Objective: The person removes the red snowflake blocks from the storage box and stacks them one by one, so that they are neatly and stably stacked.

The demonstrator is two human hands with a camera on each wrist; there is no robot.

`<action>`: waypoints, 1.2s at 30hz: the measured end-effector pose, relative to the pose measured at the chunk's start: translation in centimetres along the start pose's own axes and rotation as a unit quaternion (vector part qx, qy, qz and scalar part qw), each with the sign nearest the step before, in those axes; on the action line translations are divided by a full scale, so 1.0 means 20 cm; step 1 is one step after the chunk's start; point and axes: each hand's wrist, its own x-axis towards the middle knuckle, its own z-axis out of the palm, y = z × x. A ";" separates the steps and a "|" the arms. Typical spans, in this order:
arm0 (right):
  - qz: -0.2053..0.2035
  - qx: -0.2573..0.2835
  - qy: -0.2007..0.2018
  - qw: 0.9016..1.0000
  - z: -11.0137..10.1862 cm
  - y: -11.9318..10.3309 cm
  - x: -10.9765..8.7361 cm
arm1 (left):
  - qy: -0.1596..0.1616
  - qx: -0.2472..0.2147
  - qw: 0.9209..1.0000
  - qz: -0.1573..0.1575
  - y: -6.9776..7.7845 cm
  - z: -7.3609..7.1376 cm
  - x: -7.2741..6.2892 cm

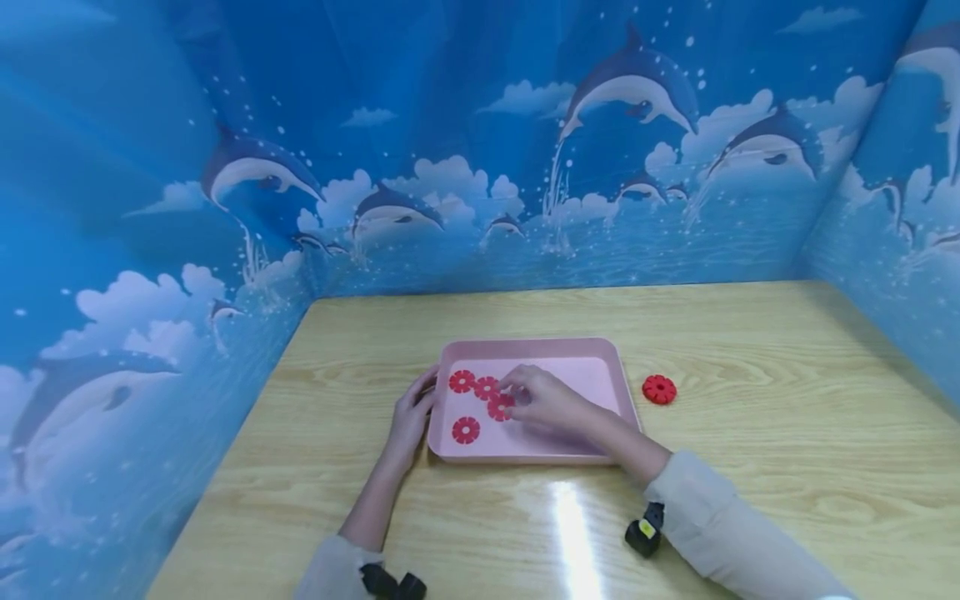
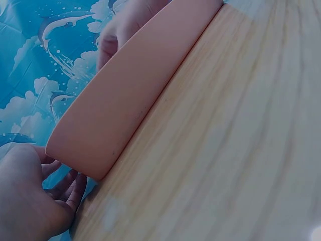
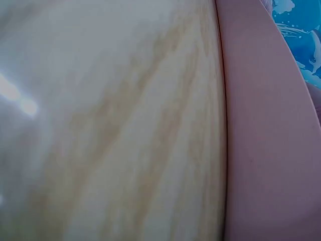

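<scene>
Several red notched discs with a center hole lie in a pink tray (image 1: 555, 459). Three of them form a close chain: one (image 1: 462, 382) by the left wall, a second (image 1: 486, 387) beside it, and a third (image 1: 498, 407) at the right hand's fingertips. Apart from these, nearer the front, lies another red disc (image 1: 466, 430). My right hand (image 1: 551, 402) reaches in over the tray's right side, thumb and index finger at the edges of the third disc, partly covering it. My left hand (image 1: 408, 418) rests against the tray's outer left wall, its fingers touching the corner in the left wrist view.
A thicker-looking red notched piece (image 1: 659, 389) lies on the wooden table (image 1: 772, 400) to the right of the tray. A blue dolphin-printed backdrop (image 1: 465, 150) encloses the table at the back and sides. The tray's raised wall (image 3: 276, 130) fills the right of the right wrist view.
</scene>
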 end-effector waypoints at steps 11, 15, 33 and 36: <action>-0.010 -0.063 0.008 0.998 0.05 0.06 0.00 | 0.002 0.004 1.000 0.009 0.00 0.00 0.00; -0.036 -0.091 0.018 0.995 0.07 0.08 0.00 | 0.004 0.006 1.000 0.009 0.00 0.00 0.00; -0.028 -0.091 0.041 0.995 0.03 0.02 -0.04 | 0.009 -0.006 1.000 0.013 0.00 0.01 0.00; -0.040 -0.093 0.051 0.994 0.00 0.01 -0.06 | 0.008 -0.007 1.000 0.014 0.00 0.00 0.00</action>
